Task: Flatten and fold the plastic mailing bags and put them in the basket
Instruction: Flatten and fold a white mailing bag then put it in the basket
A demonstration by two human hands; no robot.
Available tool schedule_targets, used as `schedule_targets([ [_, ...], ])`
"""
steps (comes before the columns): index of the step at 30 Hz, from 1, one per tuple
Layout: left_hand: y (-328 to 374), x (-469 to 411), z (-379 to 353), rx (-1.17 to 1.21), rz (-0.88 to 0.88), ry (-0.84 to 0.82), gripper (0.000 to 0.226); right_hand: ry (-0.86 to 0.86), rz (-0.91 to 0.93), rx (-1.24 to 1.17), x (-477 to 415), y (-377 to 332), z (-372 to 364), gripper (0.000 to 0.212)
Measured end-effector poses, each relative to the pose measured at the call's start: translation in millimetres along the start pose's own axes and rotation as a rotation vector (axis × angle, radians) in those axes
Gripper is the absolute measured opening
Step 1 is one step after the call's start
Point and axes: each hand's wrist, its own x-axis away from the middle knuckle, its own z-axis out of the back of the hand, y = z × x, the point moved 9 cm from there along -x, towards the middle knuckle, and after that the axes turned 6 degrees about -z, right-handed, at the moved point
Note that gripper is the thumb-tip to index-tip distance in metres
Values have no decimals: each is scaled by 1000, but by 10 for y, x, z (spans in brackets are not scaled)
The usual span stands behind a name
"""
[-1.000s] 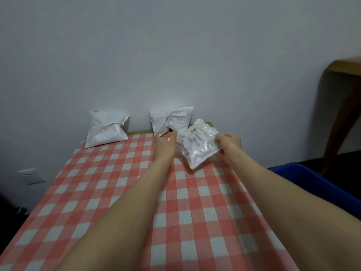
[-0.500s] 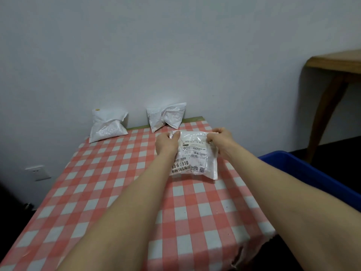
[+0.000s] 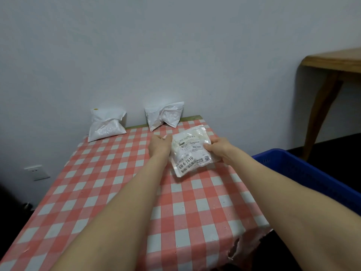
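A white plastic mailing bag with a printed label (image 3: pixel 192 151) is held tilted just above the red-and-white checked table (image 3: pixel 117 192). My left hand (image 3: pixel 159 146) grips its left edge and my right hand (image 3: pixel 218 148) pinches its right edge, thumb on top. Two more crumpled white mailing bags lean against the wall at the table's far end, one at the left (image 3: pixel 106 125) and one in the middle (image 3: pixel 165 115). The blue basket (image 3: pixel 304 171) stands to the right of the table, lower than the tabletop.
A wooden table (image 3: pixel 332 61) with a curved leg stands at the far right. A wall socket (image 3: pixel 36 172) is low on the left wall. The tablecloth is torn at the near right corner (image 3: pixel 244 245).
The bag was picked up at the far end and drawn toward me with both hands. Since half a second ago it has turned, its right side higher.
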Motion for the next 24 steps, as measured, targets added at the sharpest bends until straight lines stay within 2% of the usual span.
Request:
schedule_targets([
  [2, -37, 22, -81, -67, 3, -154, 53, 32, 59, 54, -6, -76, 17, 30],
  [4, -92, 72, -155, -168, -17, -285, 52, 156, 125, 100, -11, -169, 94, 32],
  [6, -175, 78, -131, -191, -32, -248, 39, 292, 147, 103, -19, -215, 199, 43],
  [8, -289, 82, -101, -165, -4, -194, 30, 284, 110, 152, -58, -159, 178, 63],
  [11, -326, 160, -202, -277, 5, -291, 20, 184, 66, 249, -95, 16, 40, 79],
  [12, -288, 180, -219, -376, -31, -318, 22, 193, 86, 308, -82, 34, 10, 79],
  [14, -148, 215, -217, -567, -179, -320, 40, 305, 183, 506, -3, -54, 3, 71],
  [16, 38, 264, -241, -601, -390, -332, 56, 368, 329, 690, 146, -219, -62, 56],
  [19, 187, 384, -358, -661, -636, -456, 45, 326, 520, 900, 367, -330, -254, 28],
  [21, 119, 414, -423, -753, -641, -522, 40, 290, 527, 994, 403, -249, -323, 27],
  [24, 44, 452, -480, -777, -624, -548, 42, 216, 464, 1044, 368, -86, -341, 43],
])
